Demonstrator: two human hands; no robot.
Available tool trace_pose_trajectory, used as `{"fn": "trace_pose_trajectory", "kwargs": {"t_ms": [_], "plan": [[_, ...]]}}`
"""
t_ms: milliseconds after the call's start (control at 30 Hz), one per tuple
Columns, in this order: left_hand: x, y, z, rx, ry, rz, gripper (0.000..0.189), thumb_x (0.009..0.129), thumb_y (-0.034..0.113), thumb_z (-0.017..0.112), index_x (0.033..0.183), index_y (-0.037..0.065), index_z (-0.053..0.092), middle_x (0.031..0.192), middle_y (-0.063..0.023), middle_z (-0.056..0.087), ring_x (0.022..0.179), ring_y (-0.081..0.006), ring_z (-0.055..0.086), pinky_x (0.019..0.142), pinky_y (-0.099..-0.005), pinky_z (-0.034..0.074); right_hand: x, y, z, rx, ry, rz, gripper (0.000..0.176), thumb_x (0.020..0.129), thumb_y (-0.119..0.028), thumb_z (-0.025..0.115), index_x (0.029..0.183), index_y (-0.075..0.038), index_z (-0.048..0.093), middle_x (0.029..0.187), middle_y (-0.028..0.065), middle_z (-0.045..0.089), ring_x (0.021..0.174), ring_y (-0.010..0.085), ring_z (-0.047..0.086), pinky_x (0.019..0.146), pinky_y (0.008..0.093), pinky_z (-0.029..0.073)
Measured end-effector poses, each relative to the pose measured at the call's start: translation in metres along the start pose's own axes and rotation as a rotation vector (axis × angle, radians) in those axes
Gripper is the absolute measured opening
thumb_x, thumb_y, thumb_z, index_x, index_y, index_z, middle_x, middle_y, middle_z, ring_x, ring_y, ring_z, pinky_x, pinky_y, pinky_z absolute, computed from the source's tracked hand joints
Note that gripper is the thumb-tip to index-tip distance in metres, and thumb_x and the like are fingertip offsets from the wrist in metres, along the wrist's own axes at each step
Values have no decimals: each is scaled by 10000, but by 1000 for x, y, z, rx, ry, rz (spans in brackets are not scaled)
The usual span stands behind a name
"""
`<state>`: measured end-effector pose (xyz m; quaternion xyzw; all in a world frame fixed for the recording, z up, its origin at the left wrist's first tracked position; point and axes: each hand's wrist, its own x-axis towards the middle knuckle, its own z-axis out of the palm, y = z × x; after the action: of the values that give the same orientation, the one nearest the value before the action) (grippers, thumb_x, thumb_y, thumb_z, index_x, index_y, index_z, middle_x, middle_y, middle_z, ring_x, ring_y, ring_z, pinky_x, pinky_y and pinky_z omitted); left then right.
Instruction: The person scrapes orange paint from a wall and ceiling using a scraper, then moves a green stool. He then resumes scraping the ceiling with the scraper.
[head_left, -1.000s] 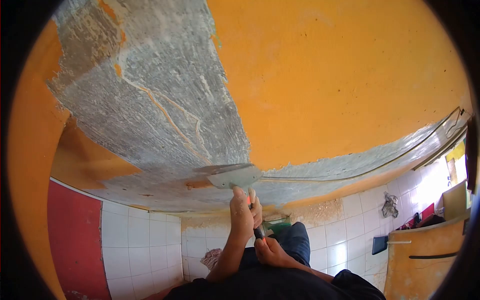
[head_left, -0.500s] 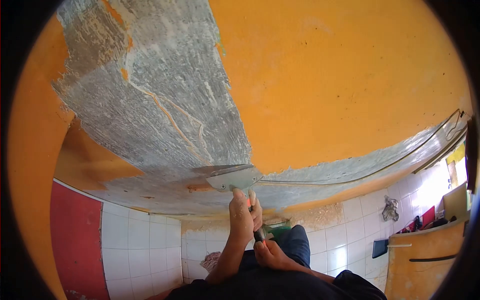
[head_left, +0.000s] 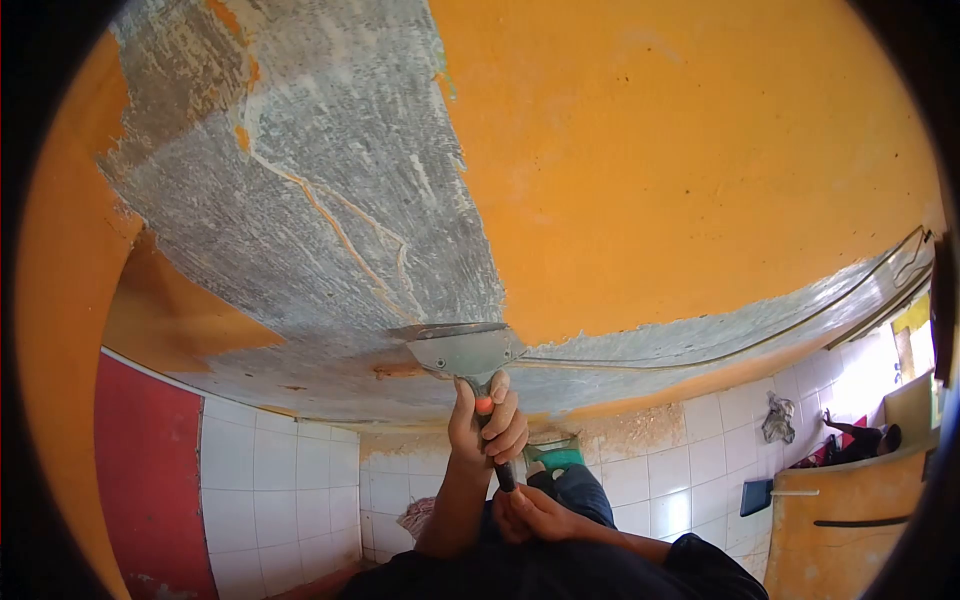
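A wide metal scraper [head_left: 462, 352] with a black and orange handle lies across the middle of the head view, its blade edge at the stripped grey wall patch [head_left: 340, 200]. My left hand [head_left: 487, 425] is wrapped round the handle just below the blade, with pale dust on the fingers. Lower down, my right hand [head_left: 535, 514] is closed about the butt end of the same handle. Thin ridges of leftover coating run down the grey patch above the blade. To the right of the blade, orange paint [head_left: 690, 180] still covers the wall.
A red panel [head_left: 150, 470] stands at the left beside white tiles [head_left: 250, 450]. Below me is a green object [head_left: 560, 457] near my legs. On the right are an orange counter [head_left: 850, 530] with dark items, a crumpled bag [head_left: 779, 418] and a cable along the wall.
The scraper has turned a little and its blade now sits more level, slightly further left. My left hand has rotated with it, showing more of its fingers. Both hands keep hold of the handle.
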<state>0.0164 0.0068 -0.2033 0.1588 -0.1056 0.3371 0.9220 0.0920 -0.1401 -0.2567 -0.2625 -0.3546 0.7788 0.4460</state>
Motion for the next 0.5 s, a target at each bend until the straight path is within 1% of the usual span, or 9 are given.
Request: {"fn": "trace_pose_trajectory", "kwargs": {"t_ms": [100,133,200,233,300,333,400,433,500], "plan": [[3,-3,-4,-70,-88,17,458,956,528,305,918,90,432,524,28,350,315,-62,275,284,-203,271,1,4,4,79,2,-43,390,984,-436,328,980,-57,421,636,13,462,508,93,443,470,230,355],[4,-4,-5,-69,-88,20,458,956,528,305,918,90,432,524,28,350,315,-62,275,284,-203,271,0,8,1,79,-1,-41,390,984,-436,328,980,-57,421,636,13,462,508,93,443,470,230,355],[3,-5,-8,-28,-68,35,457,960,523,294,916,90,430,509,31,343,307,-52,258,280,-196,261,3,14,-5,-155,97,-148,375,990,-411,308,994,-51,414,625,7,480,501,91,461,470,230,366],[1,-5,-7,-32,-65,33,457,960,523,294,916,90,430,509,31,343,307,-52,258,280,-196,261,2,17,-5,-152,101,-145,375,990,-411,308,994,-51,414,625,7,480,501,91,461,470,230,366],[2,-4,-5,-11,-41,28,453,963,521,291,917,91,426,497,36,328,306,-44,248,278,-191,248,4,6,-1,-281,166,-137,381,988,-401,301,927,-42,414,616,10,440,467,114,407,500,274,402],[1,-5,-1,-10,-43,32,453,963,521,291,917,91,426,497,36,328,306,-44,248,278,-191,248,3,2,4,-284,163,-136,381,988,-401,301,927,-42,414,616,10,440,467,114,407,500,274,402],[0,-5,5,29,28,51,440,968,511,289,916,94,420,498,38,323,309,-45,246,277,-193,239,3,-5,10,-449,196,-326,409,985,-420,275,944,-38,415,598,14,454,454,107,427,462,238,378],[-1,-6,4,32,26,51,440,968,511,289,916,94,420,498,38,323,309,-45,246,277,-193,239,3,-3,7,-451,194,-328,409,985,-420,275,944,-38,415,598,14,454,454,107,427,462,238,378],[-5,-8,2,37,55,61,430,973,500,283,917,95,415,498,39,318,310,-47,244,277,-198,234,-1,6,1,-209,80,-126,368,988,-402,286,978,-54,406,590,-15,462,483,81,453,458,229,348]]}}
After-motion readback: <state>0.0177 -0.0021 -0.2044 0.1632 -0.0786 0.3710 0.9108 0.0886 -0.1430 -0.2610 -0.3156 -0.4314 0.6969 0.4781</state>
